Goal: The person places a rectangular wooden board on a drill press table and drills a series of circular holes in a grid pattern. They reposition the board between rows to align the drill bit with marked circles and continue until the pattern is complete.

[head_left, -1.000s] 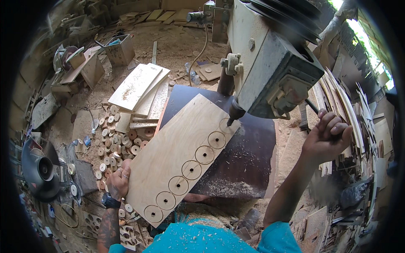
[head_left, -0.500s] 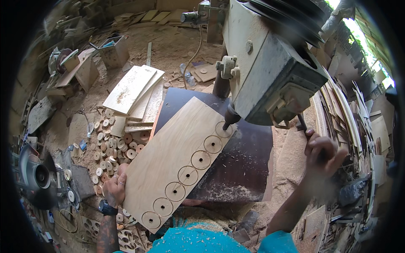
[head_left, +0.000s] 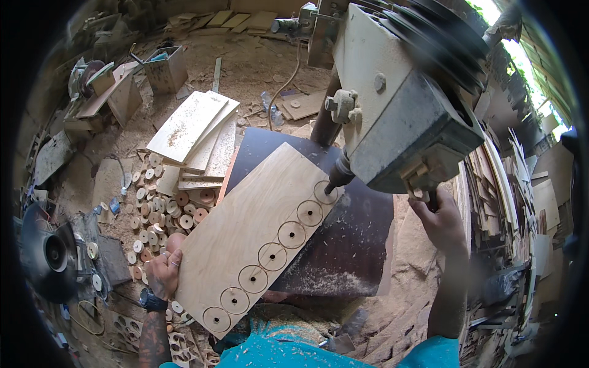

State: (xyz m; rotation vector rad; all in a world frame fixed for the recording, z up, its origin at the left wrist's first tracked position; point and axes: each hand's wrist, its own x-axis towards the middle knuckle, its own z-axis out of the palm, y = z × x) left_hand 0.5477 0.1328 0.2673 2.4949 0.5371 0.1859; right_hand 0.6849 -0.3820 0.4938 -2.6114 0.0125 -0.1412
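While the left hand [head_left: 162,273] clamps the near left edge of the board [head_left: 242,230], the right hand [head_left: 443,219] is closed round the lever [head_left: 433,200] of the drill press [head_left: 396,132]. Hands well apart; whether the left fingers reach under the wood, cannot tell.

Board lies aslant on the dark tabletop [head_left: 353,239], far right corner under the chuck [head_left: 341,172], near left end overhanging the tabletop's edge. Bit meets or nearly meets the last circle at that corner; actual contact too small to judge.

Handling, by judgement: stiff, flat, fairly light for its size, not fragile. Dry face, though loose dust might let it slide or swing. Best held by the long left edge or near left corner, fingers away from the bit; the overhang probably wants support from below.

Looks: pale, smooth, straight-cut rectangle, fine grain running lengthwise. Seven ringed circles in a row along the right long edge, closely spaced; six show a dark hole at centre, the seventh has the bit over it. Remaining face unmarked.

Left of the tabletop: stacked boards [head_left: 190,126], heap of small discs [head_left: 161,214].
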